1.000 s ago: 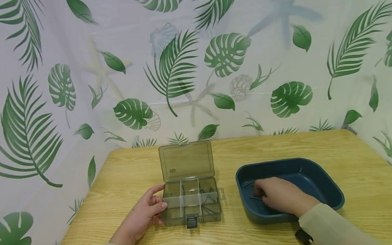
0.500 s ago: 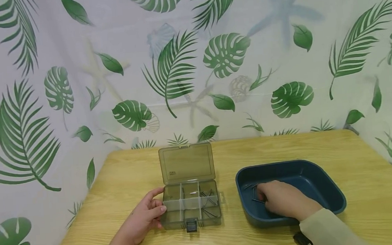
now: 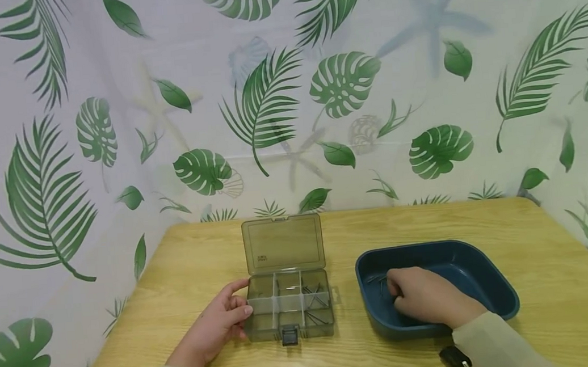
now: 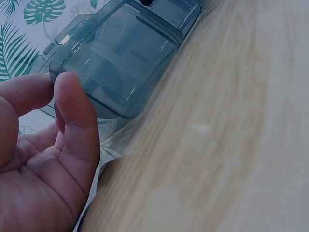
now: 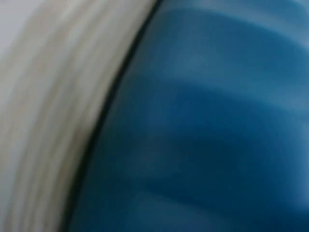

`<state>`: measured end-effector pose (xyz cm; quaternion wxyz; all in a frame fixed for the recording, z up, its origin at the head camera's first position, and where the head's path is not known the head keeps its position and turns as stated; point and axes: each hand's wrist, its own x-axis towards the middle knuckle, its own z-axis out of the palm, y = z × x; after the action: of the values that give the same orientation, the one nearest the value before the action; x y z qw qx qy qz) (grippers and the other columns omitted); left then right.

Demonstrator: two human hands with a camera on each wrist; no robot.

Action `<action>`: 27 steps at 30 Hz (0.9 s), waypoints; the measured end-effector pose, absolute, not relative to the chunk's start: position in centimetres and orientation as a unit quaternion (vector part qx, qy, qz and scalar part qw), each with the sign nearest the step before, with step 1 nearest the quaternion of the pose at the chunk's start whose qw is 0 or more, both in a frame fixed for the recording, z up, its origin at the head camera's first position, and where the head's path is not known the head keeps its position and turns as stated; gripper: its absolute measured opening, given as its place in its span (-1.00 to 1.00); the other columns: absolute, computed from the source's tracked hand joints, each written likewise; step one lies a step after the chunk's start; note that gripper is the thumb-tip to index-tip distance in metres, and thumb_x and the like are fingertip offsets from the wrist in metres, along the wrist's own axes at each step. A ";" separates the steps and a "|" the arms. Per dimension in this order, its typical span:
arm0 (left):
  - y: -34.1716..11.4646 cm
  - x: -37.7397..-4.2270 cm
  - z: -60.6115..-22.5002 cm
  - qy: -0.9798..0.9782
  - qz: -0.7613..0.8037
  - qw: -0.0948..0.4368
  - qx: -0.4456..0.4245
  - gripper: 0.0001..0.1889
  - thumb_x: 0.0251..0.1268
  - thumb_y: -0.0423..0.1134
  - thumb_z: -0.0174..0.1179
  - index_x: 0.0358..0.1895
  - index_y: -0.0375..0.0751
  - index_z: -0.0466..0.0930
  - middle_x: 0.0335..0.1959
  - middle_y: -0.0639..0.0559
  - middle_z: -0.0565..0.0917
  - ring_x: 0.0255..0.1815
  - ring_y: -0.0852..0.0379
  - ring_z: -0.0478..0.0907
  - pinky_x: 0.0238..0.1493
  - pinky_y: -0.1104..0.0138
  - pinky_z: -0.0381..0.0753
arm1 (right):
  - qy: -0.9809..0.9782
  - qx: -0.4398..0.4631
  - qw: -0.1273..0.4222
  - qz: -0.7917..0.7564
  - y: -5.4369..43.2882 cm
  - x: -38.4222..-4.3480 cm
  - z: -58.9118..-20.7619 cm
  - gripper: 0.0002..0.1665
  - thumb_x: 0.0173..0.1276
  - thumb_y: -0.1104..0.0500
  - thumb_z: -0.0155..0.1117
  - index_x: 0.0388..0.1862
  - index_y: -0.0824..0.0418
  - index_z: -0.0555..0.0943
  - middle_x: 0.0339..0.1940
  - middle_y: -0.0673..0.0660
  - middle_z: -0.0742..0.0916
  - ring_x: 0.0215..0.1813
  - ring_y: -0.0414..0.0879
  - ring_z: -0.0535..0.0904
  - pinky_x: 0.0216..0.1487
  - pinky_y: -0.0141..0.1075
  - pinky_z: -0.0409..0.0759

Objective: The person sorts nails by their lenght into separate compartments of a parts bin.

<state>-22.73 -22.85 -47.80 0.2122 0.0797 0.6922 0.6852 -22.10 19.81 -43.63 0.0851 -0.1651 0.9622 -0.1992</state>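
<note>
A smoky clear plastic compartment box [image 3: 289, 320] stands on the table with its lid [image 3: 284, 244] raised. Thin dark metal pieces like nails or screws [image 3: 317, 318] lie in its right-hand compartments. At its left side my left hand [image 3: 217, 325] holds the edge between thumb and fingers; the left wrist view shows the thumb [image 4: 75, 104] against the box corner. Inside a dark blue basin [image 3: 476, 262] is my right hand [image 3: 430, 293], fingers bent downward. Several thin metal pieces [image 3: 374, 278] lie beside its fingertips, which are hidden. The right wrist view is blurred, showing only the basin wall [image 5: 203, 121].
Both containers stand on a wood-grain table [image 3: 211, 243], with a strip of bare wood between them. A leaf-printed cloth [image 3: 278, 105] hangs behind and along the sides. The box's front latch [image 3: 290, 335] hangs open.
My right hand has shifted slightly within the basin, and the metal pieces by its fingertips lie differently. My left hand keeps its place on the box. The head view has moved a little.
</note>
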 end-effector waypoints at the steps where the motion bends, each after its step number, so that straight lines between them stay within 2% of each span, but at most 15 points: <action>1: -22.9 -22.7 -47.9 0.692 0.686 0.210 0.079 -0.32 0.55 -0.30 0.14 0.59 -0.12 0.02 -0.21 0.02 0.41 -0.40 0.14 0.30 -0.41 0.28 0.61 | 0.960 -0.169 0.081 -0.208 19.8 -22.1 -43.5 -0.77 0.28 0.40 0.14 -0.44 0.07 0.45 -0.58 0.00 0.47 -0.55 -0.15 0.26 -0.46 -0.23 0.26; 4: -23.1 -22.4 -48.0 0.694 0.686 0.206 0.074 -0.31 0.54 -0.31 0.14 0.60 -0.12 0.02 -0.20 0.01 0.40 -0.39 0.14 0.32 -0.41 0.28 0.62 | 0.953 -0.175 0.078 -0.234 19.7 -22.2 -43.0 -0.80 0.32 0.39 0.13 -0.35 0.07 0.47 -0.53 0.00 0.50 -0.53 -0.16 0.31 -0.44 -0.24 0.31; 6: -23.2 -22.3 -47.9 0.695 0.686 0.203 0.070 -0.30 0.53 -0.31 0.15 0.59 -0.12 0.02 -0.19 0.00 0.39 -0.39 0.14 0.32 -0.42 0.28 0.62 | 0.950 -0.172 0.074 -0.250 19.6 -22.1 -42.5 -0.82 0.37 0.37 0.13 -0.22 0.09 0.53 -0.48 -0.01 0.52 -0.51 -0.15 0.35 -0.44 -0.23 0.34; 10: -23.2 -22.3 -47.7 0.693 0.688 0.203 0.071 -0.29 0.51 -0.28 0.18 0.59 -0.12 0.03 -0.19 -0.01 0.40 -0.40 0.14 0.33 -0.43 0.28 0.62 | 0.945 -0.161 0.064 -0.276 19.2 -21.8 -41.3 -0.61 0.45 0.35 0.11 0.18 0.06 0.57 -0.43 -0.04 0.56 -0.52 -0.15 0.37 -0.42 -0.22 0.39; 12: -23.1 -22.4 -47.8 0.690 0.690 0.208 0.073 -0.29 0.51 -0.27 0.19 0.59 -0.12 0.03 -0.19 0.00 0.41 -0.41 0.15 0.33 -0.43 0.29 0.62 | 0.943 -0.160 0.062 -0.284 18.9 -21.5 -40.8 -0.52 0.45 0.34 0.10 0.28 0.03 0.55 -0.44 -0.05 0.56 -0.55 -0.16 0.35 -0.41 -0.22 0.38; 15: -23.0 -22.3 -48.0 0.689 0.689 0.213 0.073 -0.28 0.51 -0.29 0.19 0.59 -0.13 0.03 -0.19 0.00 0.41 -0.41 0.16 0.35 -0.43 0.29 0.62 | 0.939 -0.172 0.058 -0.291 18.2 -21.3 -40.3 -0.49 0.44 0.35 0.08 0.30 0.03 0.56 -0.45 -0.07 0.57 -0.56 -0.18 0.34 -0.40 -0.22 0.38; 27: -23.0 -22.5 -47.8 0.694 0.686 0.207 0.073 -0.31 0.53 -0.29 0.15 0.59 -0.10 0.04 -0.19 -0.01 0.41 -0.40 0.14 0.33 -0.43 0.28 0.63 | 0.940 -0.219 0.027 -0.262 14.1 -22.0 -38.9 -0.59 0.49 0.31 0.11 0.21 -0.01 0.61 -0.46 -0.19 0.59 -0.52 -0.23 0.44 -0.41 -0.24 0.46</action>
<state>-22.47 -22.96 -47.77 0.2070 0.0728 0.6940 0.6858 -21.98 14.12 -38.86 0.0268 -0.2193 0.9396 -0.2615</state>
